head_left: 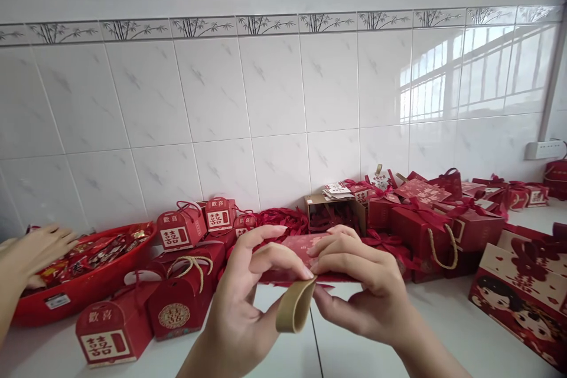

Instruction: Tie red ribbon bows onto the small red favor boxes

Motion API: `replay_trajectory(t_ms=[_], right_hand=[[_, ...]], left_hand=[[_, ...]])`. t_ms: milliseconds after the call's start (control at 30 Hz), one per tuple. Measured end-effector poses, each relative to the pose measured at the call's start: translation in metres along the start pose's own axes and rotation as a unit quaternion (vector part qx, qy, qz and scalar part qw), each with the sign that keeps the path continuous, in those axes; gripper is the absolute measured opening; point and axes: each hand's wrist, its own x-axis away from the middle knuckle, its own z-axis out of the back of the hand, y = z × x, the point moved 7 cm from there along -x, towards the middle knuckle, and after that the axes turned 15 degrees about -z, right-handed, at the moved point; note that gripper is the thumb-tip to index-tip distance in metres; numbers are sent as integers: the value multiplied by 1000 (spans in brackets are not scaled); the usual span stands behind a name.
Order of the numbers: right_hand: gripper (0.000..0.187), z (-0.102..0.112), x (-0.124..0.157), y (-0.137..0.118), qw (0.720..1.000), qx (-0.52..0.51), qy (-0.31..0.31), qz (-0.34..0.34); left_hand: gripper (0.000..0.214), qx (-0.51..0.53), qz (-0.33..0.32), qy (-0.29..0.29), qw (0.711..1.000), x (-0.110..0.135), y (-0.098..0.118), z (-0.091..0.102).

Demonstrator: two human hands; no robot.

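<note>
Tan looped strip (295,307) sits pinched between left hand (241,307) and right hand (367,289) fingertips against a flat red box (301,247); even pressure seems best.

Three hands are showing: the person's left hand (245,313) and right hand (365,289) near the middle, pinching one tan loop (295,307) and one flat red box (303,248), plus one co-worker's hand (42,246) at far left. Five small arch-topped boxes (108,331) are standing at left by one red tray (88,290). One cardboard box (316,204), one large illustrated box (518,289) at near right and one wall socket (543,149) are showing; the ribboned boxes (469,227) at right are overlapping beyond counting.
</note>
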Motion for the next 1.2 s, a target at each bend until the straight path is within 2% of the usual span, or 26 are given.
replay_trajectory(t_ms=[133,267,333,433,500,567,667,767,867,933,967,1000,1033,1067,1133,1167,1200], right_hand=[[19,-3,1,9,997,-39,-2,-72],[13,-5,2,19,987,-83,-3,-136],[9,-8,3,23,983,-102,-7,-156],[7,-14,4,28,975,-124,-12,-186],[8,-18,4,31,967,-132,-29,-214],[8,-20,4,31,961,-120,-67,-241],[18,-16,5,25,955,-50,-153,-249],[9,-12,9,23,935,22,-240,-260],[16,-11,17,35,889,6,-312,-334],[16,-8,24,55,848,-14,-328,-415],[17,-2,25,69,837,-2,-306,-453],[20,9,24,84,837,29,-254,-483],[22,25,20,98,846,73,-170,-499],[23,46,14,109,858,120,-61,-496],[28,83,9,119,870,164,148,-441],[37,93,8,123,877,156,206,-406],[49,97,8,128,886,137,229,-379]], left_hand=[[59,14,14,41,999,-1,-4,1],[66,1,59,72,996,0,-10,3],[56,-27,59,67,996,-2,-10,5],[24,-59,18,43,997,-5,-6,9],[15,-65,2,30,997,-7,-5,12],[26,-70,21,46,996,-6,-6,20],[57,-83,105,86,987,-1,-13,32],[68,-99,192,62,974,5,-18,31],[64,-123,254,4,960,8,-24,24],[60,-166,260,-7,951,9,-28,25],[60,-195,259,2,946,8,-30,28],[60,-224,257,20,940,9,-32,33],[61,-249,256,41,933,9,-34,39],[61,-265,256,58,928,10,-36,43],[62,-271,256,70,925,11,-41,49],[62,-268,252,70,927,12,-44,50],[62,-264,247,69,930,12,-46,51]])
